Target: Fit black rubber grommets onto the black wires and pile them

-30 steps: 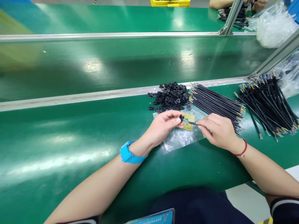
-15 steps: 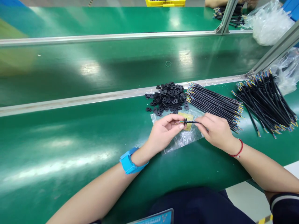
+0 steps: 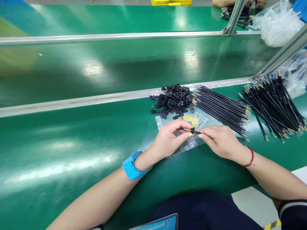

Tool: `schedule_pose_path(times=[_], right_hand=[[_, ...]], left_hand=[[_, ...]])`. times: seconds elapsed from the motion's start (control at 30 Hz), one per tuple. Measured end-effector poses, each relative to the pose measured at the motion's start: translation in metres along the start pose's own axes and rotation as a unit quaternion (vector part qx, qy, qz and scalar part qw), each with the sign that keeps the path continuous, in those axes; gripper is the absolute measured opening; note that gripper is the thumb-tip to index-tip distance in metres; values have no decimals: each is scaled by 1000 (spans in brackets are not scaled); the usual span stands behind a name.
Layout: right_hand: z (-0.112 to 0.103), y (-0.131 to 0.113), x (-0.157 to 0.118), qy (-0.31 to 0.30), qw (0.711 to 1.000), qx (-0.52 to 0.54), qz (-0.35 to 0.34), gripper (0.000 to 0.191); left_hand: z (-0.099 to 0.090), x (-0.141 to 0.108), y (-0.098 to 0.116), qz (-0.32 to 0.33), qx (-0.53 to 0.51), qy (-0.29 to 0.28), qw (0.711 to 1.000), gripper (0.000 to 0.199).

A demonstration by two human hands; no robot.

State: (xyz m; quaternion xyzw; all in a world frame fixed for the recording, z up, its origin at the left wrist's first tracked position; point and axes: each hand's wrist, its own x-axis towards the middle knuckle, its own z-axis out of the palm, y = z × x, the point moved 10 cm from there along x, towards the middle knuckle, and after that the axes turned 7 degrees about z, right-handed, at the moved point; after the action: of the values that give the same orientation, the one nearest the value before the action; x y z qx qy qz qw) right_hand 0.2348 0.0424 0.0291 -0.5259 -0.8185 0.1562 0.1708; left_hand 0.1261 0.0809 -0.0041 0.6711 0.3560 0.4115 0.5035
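My left hand [image 3: 170,137] pinches a small black rubber grommet [image 3: 192,130] between thumb and fingertips. The grommet sits around a short black cable [image 3: 197,132], near the end where thin coloured wires stick out to the left. Fingers of my right hand [image 3: 219,140] are closed on the same cable just right of the grommet. The cable's other end shows beyond my right hand. Under the hands lie a clear plastic bag [image 3: 188,146] and a yellow piece with a hole [image 3: 194,120]. Just behind them is a pile of black grommets [image 3: 176,99].
A neat row of black cables [image 3: 220,107] lies right of the pile, with a looser bundle of cables [image 3: 275,108] farther right. A metal rail [image 3: 96,103] crosses the green bench. Plastic bags [image 3: 275,27] and a co-worker's hands [image 3: 260,3] are at the back right.
Both hands have moved slightly down, with the grommet and cable tilted a little more. My right hand has turned, and the cable's far end now shows beyond it.
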Motion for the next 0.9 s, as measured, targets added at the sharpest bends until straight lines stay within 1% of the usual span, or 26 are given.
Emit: schedule_pose_path(times=[0.03, 0.1, 0.2, 0.27, 0.33, 0.47, 0.5, 0.53, 0.57, 0.63, 0.67, 0.7, 0.77, 0.8, 0.87, 0.9], right_hand=[[4, 3, 0, -31, 998, 42, 16, 23], [13, 9, 1, -90, 987, 125, 52, 24], [25, 15, -1, -164, 954, 229, 106, 26], [32, 17, -2, -192, 935, 269, 130, 26], [38, 18, -3, -211, 922, 290, 143, 25], [47, 16, -3, -236, 900, 336, 144, 27], [47, 16, -2, -232, 902, 337, 139, 29], [44, 16, -1, -218, 910, 327, 133, 30], [40, 16, 0, -194, 926, 301, 123, 30], [24, 17, 3, -108, 969, 203, 92, 28], [14, 15, 4, -56, 986, 141, 72, 27], [4, 11, 2, -5, 996, 80, 49, 26], [-8, 1, -2, 69, 997, -18, 1, 27], [-10, -4, -4, 88, 995, -50, -20, 28], [-11, -9, -6, 97, 991, -76, -45, 31], [-10, -10, -6, 92, 992, -69, -47, 31]], left_hand=[[2, 1, 5, 16, 26, -19, 999, 9], [6, 1, 11, 40, 63, -59, 995, 6], [13, 1, 16, 56, 95, -102, 989, 5], [17, 0, 16, 57, 105, -119, 986, 4], [21, -2, 16, 52, 107, -132, 984, 4], [26, -6, 14, 42, 103, -150, 982, 2], [27, -6, 14, 43, 102, -149, 983, 1], [26, -5, 13, 41, 93, -142, 985, 1], [24, -5, 12, 34, 71, -129, 989, 4], [19, -2, 7, 12, -17, -87, 996, 16], [17, -1, 3, -2, -71, -64, 995, 24], [16, 0, -1, -20, -117, -46, 992, 30], [19, -2, -9, -65, -161, -40, 984, 30], [22, -3, -13, -88, -158, -46, 982, 26], [24, -6, -17, -113, -129, -57, 984, 19], [24, -7, -15, -108, -110, -58, 986, 16]])
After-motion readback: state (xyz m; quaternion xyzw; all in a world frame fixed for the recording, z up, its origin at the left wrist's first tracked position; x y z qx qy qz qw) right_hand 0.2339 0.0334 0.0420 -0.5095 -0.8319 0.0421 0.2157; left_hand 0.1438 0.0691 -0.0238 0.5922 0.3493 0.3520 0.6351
